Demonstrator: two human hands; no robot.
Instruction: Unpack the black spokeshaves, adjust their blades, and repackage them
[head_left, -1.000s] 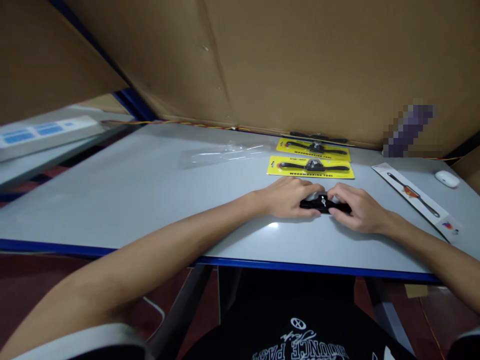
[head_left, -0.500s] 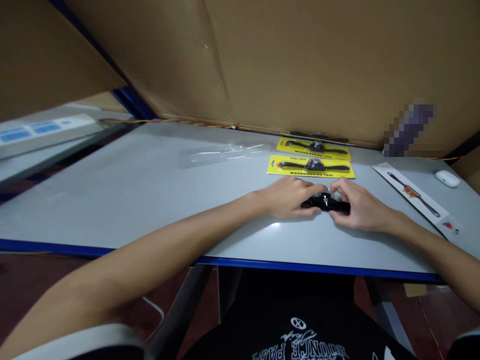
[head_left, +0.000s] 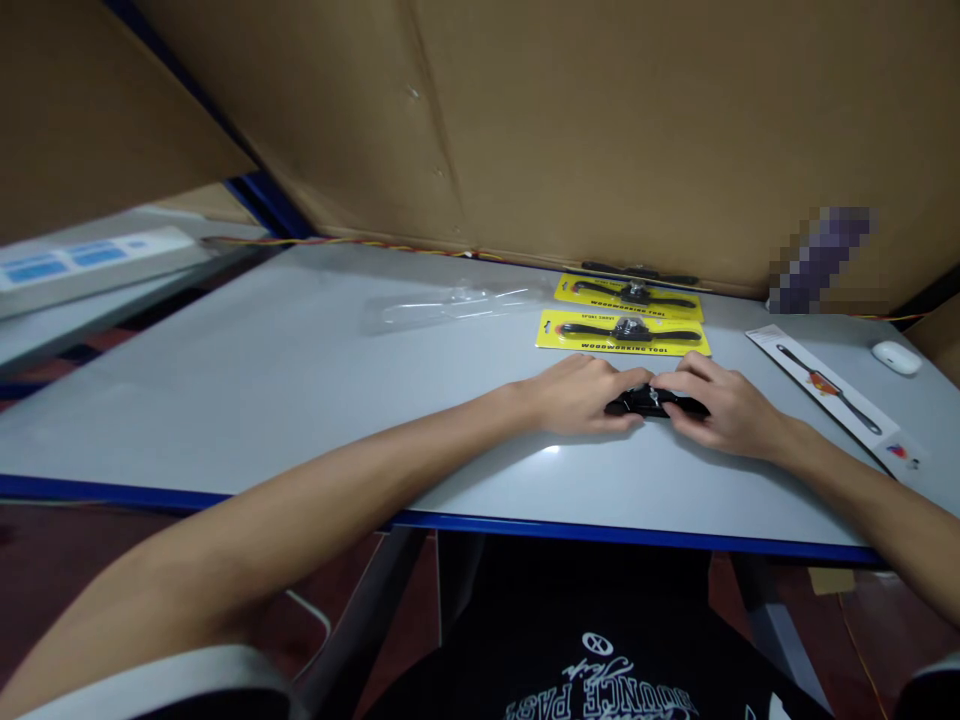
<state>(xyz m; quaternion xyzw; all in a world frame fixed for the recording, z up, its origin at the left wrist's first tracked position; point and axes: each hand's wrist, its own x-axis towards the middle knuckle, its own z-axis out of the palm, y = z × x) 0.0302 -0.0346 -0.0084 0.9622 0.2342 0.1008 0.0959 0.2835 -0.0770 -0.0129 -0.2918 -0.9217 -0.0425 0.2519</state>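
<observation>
A black spokeshave (head_left: 651, 400) lies low over the grey tabletop, its handles partly hidden by my fingers. My left hand (head_left: 589, 393) grips its left handle, thumb and fingers around it. On the other side my right hand (head_left: 716, 405) is closed on the right part, with its fingertips by the silvery screw at the middle. Just behind my hands are two yellow cards with packed spokeshaves, the nearer card (head_left: 622, 333) and the farther card (head_left: 626, 297).
A loose dark spokeshave (head_left: 641, 272) rests against the cardboard wall. Clear plastic blister shells (head_left: 457, 305) lie left of the cards. At right are a white packaged card (head_left: 821, 390) and a white mouse (head_left: 896, 357). The table's blue front edge (head_left: 525, 525) runs before me.
My right fingers have shifted inward over the middle of the spokeshave, toward its screw. The spokeshave has turned slightly in my grip. My left hand stays nearly where it was.
</observation>
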